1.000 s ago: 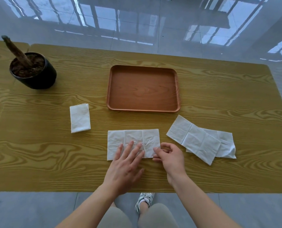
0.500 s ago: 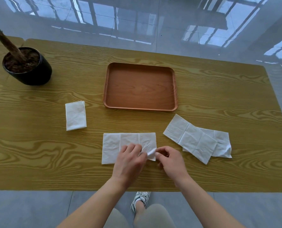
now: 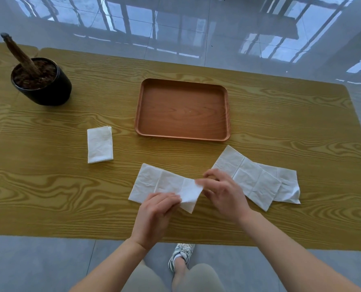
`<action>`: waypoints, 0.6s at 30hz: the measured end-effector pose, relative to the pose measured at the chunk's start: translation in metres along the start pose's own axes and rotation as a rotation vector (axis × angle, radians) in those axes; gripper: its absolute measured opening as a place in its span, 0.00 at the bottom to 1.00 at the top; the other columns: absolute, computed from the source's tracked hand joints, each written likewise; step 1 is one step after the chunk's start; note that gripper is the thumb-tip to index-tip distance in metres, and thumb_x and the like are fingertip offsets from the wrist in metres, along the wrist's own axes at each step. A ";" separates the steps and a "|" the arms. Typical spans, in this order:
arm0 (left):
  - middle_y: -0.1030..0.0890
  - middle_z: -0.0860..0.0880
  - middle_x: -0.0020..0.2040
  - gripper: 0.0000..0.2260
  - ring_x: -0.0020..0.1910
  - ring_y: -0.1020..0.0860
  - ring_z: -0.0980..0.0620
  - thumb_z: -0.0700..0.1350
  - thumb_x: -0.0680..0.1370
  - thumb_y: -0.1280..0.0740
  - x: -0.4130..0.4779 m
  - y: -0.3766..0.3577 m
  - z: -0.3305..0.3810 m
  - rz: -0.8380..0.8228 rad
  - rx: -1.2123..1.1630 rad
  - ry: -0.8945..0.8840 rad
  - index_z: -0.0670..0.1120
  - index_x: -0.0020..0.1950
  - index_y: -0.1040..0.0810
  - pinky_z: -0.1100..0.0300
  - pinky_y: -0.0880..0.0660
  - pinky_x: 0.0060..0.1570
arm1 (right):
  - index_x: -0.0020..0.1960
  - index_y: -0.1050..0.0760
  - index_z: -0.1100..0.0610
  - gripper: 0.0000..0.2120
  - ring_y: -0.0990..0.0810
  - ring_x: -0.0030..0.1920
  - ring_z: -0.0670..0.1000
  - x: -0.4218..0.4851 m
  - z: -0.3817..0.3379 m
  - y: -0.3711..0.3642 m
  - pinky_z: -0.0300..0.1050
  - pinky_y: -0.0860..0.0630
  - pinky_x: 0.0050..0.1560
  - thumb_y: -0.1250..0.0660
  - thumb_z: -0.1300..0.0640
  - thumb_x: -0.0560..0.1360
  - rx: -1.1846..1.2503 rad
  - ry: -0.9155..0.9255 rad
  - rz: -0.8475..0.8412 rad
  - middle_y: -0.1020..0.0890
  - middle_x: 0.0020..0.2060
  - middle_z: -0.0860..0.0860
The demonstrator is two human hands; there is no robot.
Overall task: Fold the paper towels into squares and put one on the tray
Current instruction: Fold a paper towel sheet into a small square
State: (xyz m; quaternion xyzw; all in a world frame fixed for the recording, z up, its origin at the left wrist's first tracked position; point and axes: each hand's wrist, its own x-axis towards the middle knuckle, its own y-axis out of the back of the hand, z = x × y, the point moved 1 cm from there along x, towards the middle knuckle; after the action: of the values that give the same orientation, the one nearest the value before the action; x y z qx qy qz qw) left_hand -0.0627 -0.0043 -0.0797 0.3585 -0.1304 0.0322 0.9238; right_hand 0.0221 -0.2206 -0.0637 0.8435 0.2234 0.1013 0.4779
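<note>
A white paper towel strip (image 3: 164,183) lies in front of me on the wooden table, its right end lifted off the surface. My left hand (image 3: 156,213) pinches the near corner of that raised end. My right hand (image 3: 223,192) pinches its far right corner. The brown tray (image 3: 182,109) stands behind the towel with nothing in it. A folded white towel (image 3: 99,144) lies to the left of the tray. Two flat unfolded towels (image 3: 257,178) overlap at the right.
A black pot (image 3: 42,83) of soil with a brown stick stands at the table's back left. The table's near edge (image 3: 70,237) runs just below my hands. Beyond the far edge is glossy tiled floor.
My left hand went from lying flat on the towel to pinching its corner. Both hands have raised the towel's right end off the table.
</note>
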 end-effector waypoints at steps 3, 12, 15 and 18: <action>0.14 0.51 0.53 0.07 0.55 0.17 0.51 0.44 0.76 0.29 -0.010 0.007 -0.001 -0.024 0.049 -0.003 0.43 0.51 0.15 0.48 0.22 0.50 | 0.46 0.15 0.53 0.05 0.21 0.53 0.55 0.000 -0.002 -0.002 0.54 0.18 0.36 0.24 0.61 0.72 -0.064 0.155 0.045 0.16 0.53 0.49; 0.19 0.50 0.56 0.32 0.54 0.22 0.48 0.64 0.66 0.26 -0.020 0.008 0.028 -0.213 0.313 0.109 0.46 0.63 0.21 0.52 0.25 0.49 | 0.36 0.22 0.58 0.03 0.20 0.47 0.52 -0.003 -0.030 -0.003 0.48 0.21 0.40 0.30 0.63 0.67 -0.073 0.259 0.026 0.15 0.40 0.48; 0.17 0.52 0.43 0.12 0.41 0.20 0.46 0.43 0.66 0.21 -0.029 0.004 0.021 -0.079 0.332 0.068 0.47 0.47 0.16 0.52 0.27 0.36 | 0.37 0.22 0.58 0.02 0.20 0.46 0.52 -0.001 -0.037 -0.004 0.49 0.21 0.38 0.30 0.63 0.67 -0.047 0.265 -0.027 0.15 0.39 0.49; 0.18 0.51 0.38 0.13 0.36 0.22 0.46 0.35 0.65 0.20 -0.042 0.004 0.010 -0.031 0.308 0.074 0.46 0.45 0.16 0.54 0.29 0.34 | 0.43 0.18 0.58 0.06 0.19 0.48 0.49 0.000 -0.037 -0.004 0.49 0.19 0.41 0.28 0.64 0.66 0.078 0.185 -0.090 0.16 0.41 0.47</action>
State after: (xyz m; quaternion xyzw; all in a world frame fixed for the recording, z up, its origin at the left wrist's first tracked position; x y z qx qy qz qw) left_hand -0.1058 -0.0070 -0.0811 0.4964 -0.0845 0.0509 0.8625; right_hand 0.0063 -0.1909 -0.0474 0.8375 0.3082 0.1486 0.4261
